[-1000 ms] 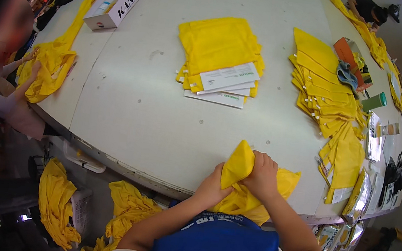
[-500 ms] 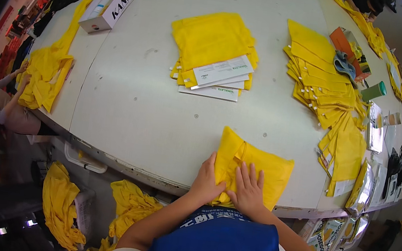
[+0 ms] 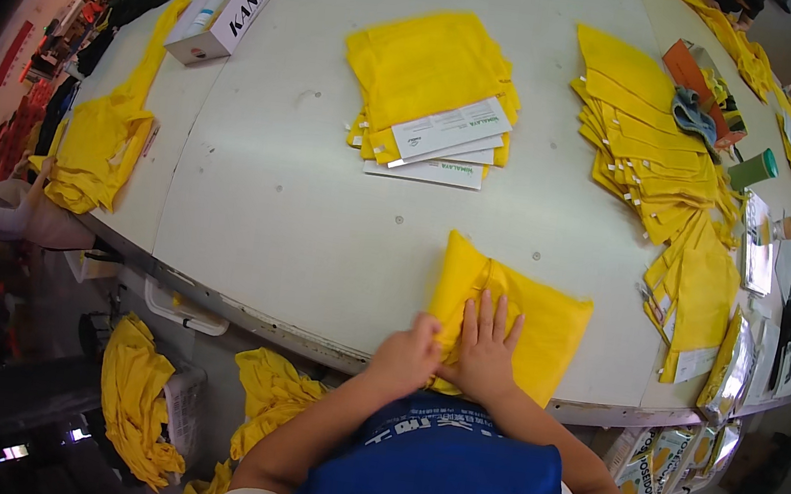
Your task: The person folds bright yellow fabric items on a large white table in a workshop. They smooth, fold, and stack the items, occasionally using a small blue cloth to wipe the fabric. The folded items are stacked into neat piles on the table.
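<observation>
A folded yellow garment (image 3: 549, 327) lies at the table's near edge in front of me. My left hand (image 3: 407, 355) is closed, its fingers curled on the garment's left edge. Flat on the cloth, with fingers stretched out, my right hand (image 3: 488, 349) presses near the fold. Farther back stands a neat pile of folded yellow garments (image 3: 428, 59) with white printed cards (image 3: 454, 131) on its front. To the right, many similar yellow pieces (image 3: 638, 158) are fanned out in an overlapping row.
At the far left is a white box (image 3: 205, 41). A co-worker's arm (image 3: 32, 193) reaches to a yellow garment (image 3: 101, 152). On the right are an orange box (image 3: 695, 96), a green cup (image 3: 753, 169) and silver packets (image 3: 728, 372). Yellow cloth (image 3: 134, 403) hangs over a basket below.
My left hand has gone from fingers laid along the garment's edge to a closed grip there. My right hand stays flat on it. At left, the co-worker's arms and garment have shifted.
</observation>
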Action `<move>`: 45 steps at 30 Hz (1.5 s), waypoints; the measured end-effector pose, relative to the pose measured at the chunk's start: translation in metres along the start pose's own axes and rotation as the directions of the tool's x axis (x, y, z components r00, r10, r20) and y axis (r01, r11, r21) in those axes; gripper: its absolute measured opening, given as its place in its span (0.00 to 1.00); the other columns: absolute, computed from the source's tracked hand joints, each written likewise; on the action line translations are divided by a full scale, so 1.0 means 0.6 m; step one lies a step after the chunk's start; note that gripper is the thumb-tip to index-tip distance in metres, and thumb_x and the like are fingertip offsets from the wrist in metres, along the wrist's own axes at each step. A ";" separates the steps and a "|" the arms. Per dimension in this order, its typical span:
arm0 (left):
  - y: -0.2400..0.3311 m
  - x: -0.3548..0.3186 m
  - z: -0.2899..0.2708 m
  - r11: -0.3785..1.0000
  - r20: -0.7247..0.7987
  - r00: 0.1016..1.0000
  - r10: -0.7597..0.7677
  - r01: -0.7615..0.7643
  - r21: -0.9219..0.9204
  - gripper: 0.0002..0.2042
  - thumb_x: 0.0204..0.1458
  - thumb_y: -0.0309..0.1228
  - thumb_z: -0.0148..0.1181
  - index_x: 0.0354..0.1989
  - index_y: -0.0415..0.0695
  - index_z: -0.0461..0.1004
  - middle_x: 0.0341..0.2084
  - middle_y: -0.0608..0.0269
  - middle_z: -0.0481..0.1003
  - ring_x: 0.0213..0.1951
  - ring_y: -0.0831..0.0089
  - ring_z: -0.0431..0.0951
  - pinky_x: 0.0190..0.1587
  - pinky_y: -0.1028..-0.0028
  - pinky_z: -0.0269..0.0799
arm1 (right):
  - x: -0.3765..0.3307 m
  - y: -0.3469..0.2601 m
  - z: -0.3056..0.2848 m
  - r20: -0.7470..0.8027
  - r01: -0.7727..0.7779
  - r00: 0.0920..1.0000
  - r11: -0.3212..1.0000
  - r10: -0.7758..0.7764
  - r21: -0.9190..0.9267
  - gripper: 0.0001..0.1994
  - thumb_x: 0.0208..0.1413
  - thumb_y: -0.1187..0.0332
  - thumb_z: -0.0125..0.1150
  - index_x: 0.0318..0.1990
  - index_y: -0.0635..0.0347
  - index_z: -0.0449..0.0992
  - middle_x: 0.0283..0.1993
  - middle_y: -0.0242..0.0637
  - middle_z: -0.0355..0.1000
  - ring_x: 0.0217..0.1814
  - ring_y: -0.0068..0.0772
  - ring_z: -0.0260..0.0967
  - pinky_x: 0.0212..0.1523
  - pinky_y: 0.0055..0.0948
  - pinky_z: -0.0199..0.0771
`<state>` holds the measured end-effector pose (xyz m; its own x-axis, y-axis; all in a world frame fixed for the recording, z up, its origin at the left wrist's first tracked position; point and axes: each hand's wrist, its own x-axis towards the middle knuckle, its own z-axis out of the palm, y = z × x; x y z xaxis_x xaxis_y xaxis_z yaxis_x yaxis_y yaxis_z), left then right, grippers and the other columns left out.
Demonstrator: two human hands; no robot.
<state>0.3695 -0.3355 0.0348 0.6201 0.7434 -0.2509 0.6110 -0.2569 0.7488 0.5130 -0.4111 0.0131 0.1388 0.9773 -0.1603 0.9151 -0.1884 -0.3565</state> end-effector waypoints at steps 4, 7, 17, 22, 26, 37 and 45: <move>0.045 0.020 0.045 0.988 0.166 0.979 0.121 -0.135 0.079 0.10 0.52 0.30 0.49 0.41 0.42 0.61 0.23 0.45 0.75 0.26 0.45 0.76 0.28 0.51 0.69 | 0.002 0.025 0.034 0.043 0.084 0.996 0.969 -0.076 -0.232 0.42 0.48 0.46 0.57 0.66 0.64 0.53 0.72 0.56 0.38 0.74 0.65 0.28 0.64 0.70 0.23; 0.044 0.026 0.039 0.989 0.130 0.990 0.058 -0.074 0.127 0.09 0.53 0.31 0.47 0.41 0.42 0.61 0.22 0.45 0.75 0.25 0.46 0.76 0.28 0.51 0.68 | -0.005 0.032 0.007 0.111 0.135 0.985 0.991 -0.136 0.010 0.36 0.51 0.52 0.55 0.65 0.63 0.55 0.71 0.54 0.42 0.74 0.62 0.32 0.66 0.66 0.26; 0.020 0.029 -0.004 0.989 0.071 0.993 -0.095 0.086 0.120 0.08 0.56 0.33 0.44 0.39 0.42 0.61 0.21 0.45 0.75 0.25 0.46 0.76 0.27 0.51 0.68 | -0.017 0.032 0.023 -0.202 0.412 0.896 0.910 -0.395 0.043 0.25 0.51 0.62 0.57 0.57 0.58 0.68 0.64 0.42 0.61 0.70 0.44 0.53 0.67 0.56 0.37; 0.000 0.055 0.015 0.984 0.126 0.992 0.024 -0.046 0.175 0.09 0.54 0.31 0.46 0.40 0.41 0.60 0.21 0.46 0.75 0.24 0.46 0.75 0.27 0.52 0.69 | 0.022 0.008 0.029 -0.036 0.332 0.942 0.943 -0.333 -0.033 0.21 0.47 0.63 0.60 0.51 0.55 0.73 0.60 0.39 0.65 0.67 0.44 0.56 0.67 0.58 0.38; 0.007 0.061 0.028 0.970 0.173 0.985 0.014 -0.055 0.236 0.09 0.53 0.30 0.47 0.40 0.40 0.60 0.22 0.46 0.75 0.24 0.46 0.76 0.27 0.53 0.70 | 0.024 0.052 0.015 0.057 0.289 0.943 0.894 -0.327 0.343 0.19 0.47 0.63 0.62 0.48 0.57 0.74 0.58 0.42 0.66 0.67 0.46 0.56 0.66 0.52 0.45; 0.071 0.077 0.091 0.937 0.323 0.933 0.157 -0.244 0.250 0.10 0.50 0.29 0.50 0.38 0.38 0.61 0.21 0.46 0.75 0.24 0.50 0.77 0.26 0.55 0.72 | -0.013 0.113 0.033 -0.283 0.209 0.951 0.937 -0.127 0.281 0.32 0.43 0.67 0.63 0.58 0.67 0.62 0.63 0.50 0.59 0.66 0.50 0.55 0.63 0.42 0.55; 0.073 0.120 0.095 0.920 0.377 0.925 0.047 -0.188 0.344 0.13 0.48 0.29 0.51 0.40 0.34 0.64 0.22 0.46 0.76 0.26 0.51 0.79 0.29 0.57 0.73 | -0.028 0.135 0.020 -0.297 0.153 0.953 0.755 0.058 0.638 0.33 0.38 0.73 0.63 0.57 0.64 0.60 0.57 0.53 0.60 0.58 0.54 0.58 0.61 0.42 0.57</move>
<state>0.4689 -0.3285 0.0148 0.7881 0.4422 -0.4282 0.6152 -0.5886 0.5245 0.5802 -0.4439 -0.0239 0.2977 0.9494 0.1005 0.4707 -0.0544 -0.8806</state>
